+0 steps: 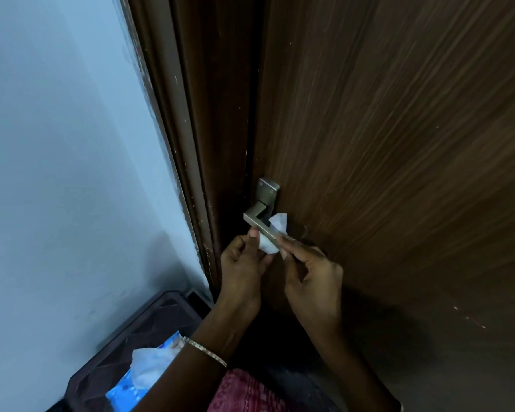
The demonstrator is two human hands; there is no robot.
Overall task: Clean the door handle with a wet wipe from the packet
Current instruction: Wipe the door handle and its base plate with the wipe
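Near the middle of the frame, a white wet wipe is wrapped round the metal door handle on the brown door. The left hand reaches up, its fingers pinched on the wipe's lower end. The right hand reaches up too, fingertips pinching the wipe at the handle's tip. The blue packet sits at the lower left on a dark stool, with a wipe sticking out.

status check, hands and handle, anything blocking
Left hand and right hand both pinching wipe. Wipe wrapped round handle. Nothing in the way.
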